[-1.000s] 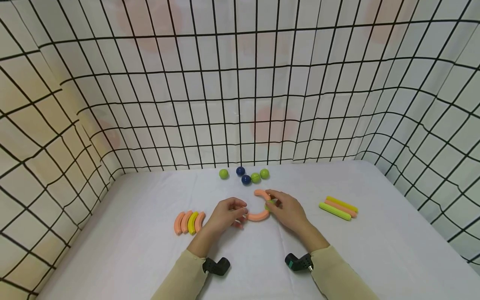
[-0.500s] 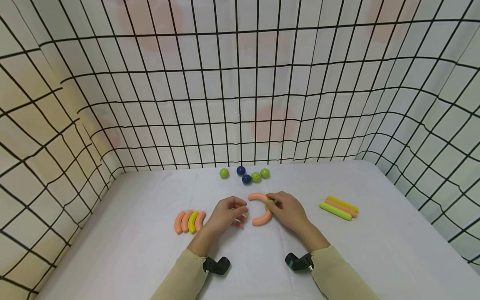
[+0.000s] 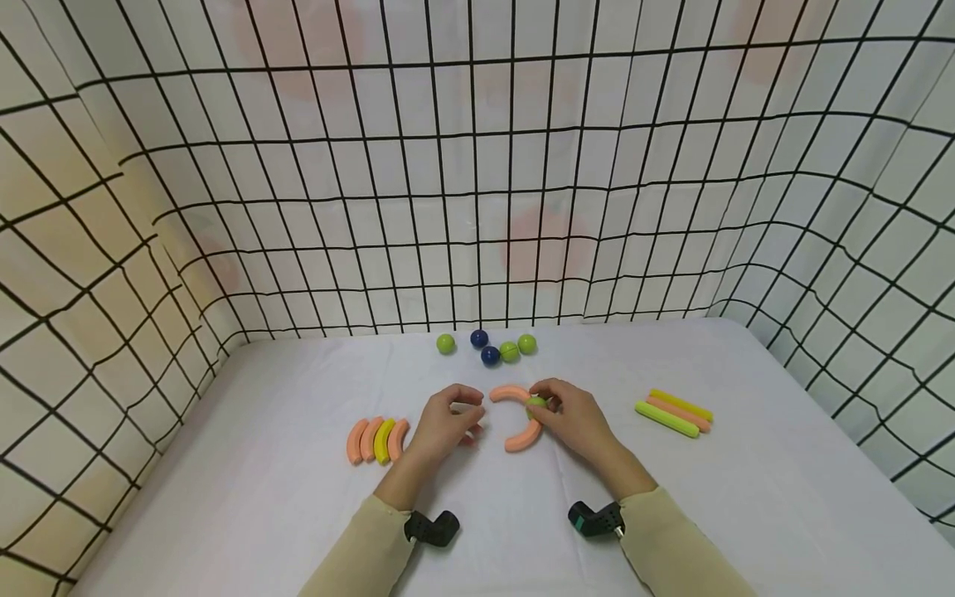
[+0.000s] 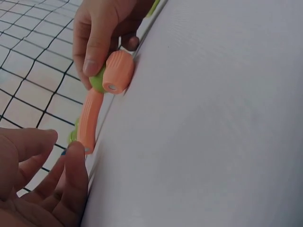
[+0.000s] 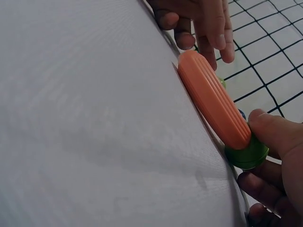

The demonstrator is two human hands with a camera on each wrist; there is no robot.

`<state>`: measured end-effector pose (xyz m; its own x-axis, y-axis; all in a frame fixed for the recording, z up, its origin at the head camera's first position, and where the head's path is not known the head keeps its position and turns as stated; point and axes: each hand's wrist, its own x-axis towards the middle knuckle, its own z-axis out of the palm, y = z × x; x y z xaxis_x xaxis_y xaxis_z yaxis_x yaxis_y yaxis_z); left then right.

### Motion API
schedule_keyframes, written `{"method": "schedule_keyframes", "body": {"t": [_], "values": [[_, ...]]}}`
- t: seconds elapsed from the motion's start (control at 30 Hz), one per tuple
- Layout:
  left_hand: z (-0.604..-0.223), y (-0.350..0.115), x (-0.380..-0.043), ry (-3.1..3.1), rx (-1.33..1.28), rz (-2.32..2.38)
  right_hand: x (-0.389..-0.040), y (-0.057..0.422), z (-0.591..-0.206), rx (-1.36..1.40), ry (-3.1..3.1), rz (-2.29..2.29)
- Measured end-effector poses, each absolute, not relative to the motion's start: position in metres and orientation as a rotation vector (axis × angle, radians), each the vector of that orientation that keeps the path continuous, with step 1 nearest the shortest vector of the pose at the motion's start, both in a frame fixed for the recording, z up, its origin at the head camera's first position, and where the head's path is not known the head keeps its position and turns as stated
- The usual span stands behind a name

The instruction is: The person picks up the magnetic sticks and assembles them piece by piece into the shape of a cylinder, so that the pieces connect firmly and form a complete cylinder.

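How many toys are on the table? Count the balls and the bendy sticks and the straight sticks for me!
Green balls: 4, counting the one in the right hand
Dark blue balls: 2
Curved sticks: 6
Straight sticks: 3
Total: 15

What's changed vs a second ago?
The far orange piece swung left and nearer the person, the near orange piece right and nearer. The left hand, at the near piece's tip before, is now apart from it. Unchanged: the right hand gripping the green ball, the loose balls, the curved row, the straight sticks.
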<state>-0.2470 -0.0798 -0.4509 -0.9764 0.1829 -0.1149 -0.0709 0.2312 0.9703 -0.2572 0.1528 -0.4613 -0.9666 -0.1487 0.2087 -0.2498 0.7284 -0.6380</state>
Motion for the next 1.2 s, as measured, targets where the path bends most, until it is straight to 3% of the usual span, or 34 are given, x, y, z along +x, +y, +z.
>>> {"method": "schedule_keyframes", "body": {"t": [1.2], "values": [[-0.461, -0.076, -0.248, 2.804, 0.304, 1.407, -0.257, 0.159, -0.46, 0.534, -2.829, 1.325]]}}
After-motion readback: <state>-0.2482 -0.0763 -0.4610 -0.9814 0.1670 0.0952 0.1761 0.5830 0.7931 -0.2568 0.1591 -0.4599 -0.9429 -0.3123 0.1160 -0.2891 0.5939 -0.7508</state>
